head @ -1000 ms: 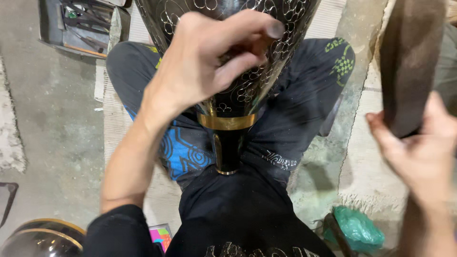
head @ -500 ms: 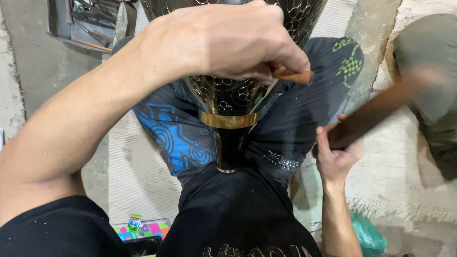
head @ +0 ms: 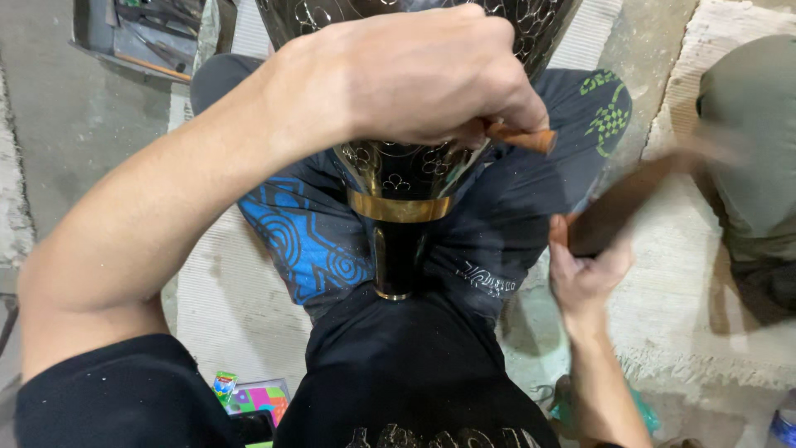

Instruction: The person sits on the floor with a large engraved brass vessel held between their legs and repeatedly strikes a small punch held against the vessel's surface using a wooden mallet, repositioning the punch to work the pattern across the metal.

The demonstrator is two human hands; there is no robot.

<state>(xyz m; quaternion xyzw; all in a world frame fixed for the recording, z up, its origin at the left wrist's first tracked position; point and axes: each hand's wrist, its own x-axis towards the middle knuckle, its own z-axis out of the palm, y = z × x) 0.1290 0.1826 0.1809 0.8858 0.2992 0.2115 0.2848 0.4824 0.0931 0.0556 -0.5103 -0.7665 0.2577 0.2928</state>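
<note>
Nearest the camera are the person's black shirt (head: 414, 373) and, at the lower left edge, one small stack of brightly coloured packets (head: 253, 398) on the pale mat (head: 224, 290). Two hands are at work, both the person's own.

The right hand (head: 584, 274) is low on the right side, its fingers curled together around the thick end of one dark wooden stick (head: 630, 199), which slants up and away to the right; the far end of the stick is blurred, so its tip cannot be made out.

Between the crossed legs, in dark trousers with one blue swirl patch (head: 290, 232) on the left thigh, stands one large dark metal vase (head: 398, 174). Its narrow black foot rests against the person's lap, one gold band rings the neck above it, and the engraved body widens away from the camera and runs out of the top edge.

The left hand (head: 414, 75) lies over the vase body, the forearm crossing in from the lower left. Its fingers are clenched shut on one small tool with a reddish wooden handle (head: 522, 137), whose end juts out to the right of the fist; the working tip is hidden beneath the hand.

Farthest off, at the upper left on the concrete floor, lies one open tray of tools (head: 137, 37).
</note>
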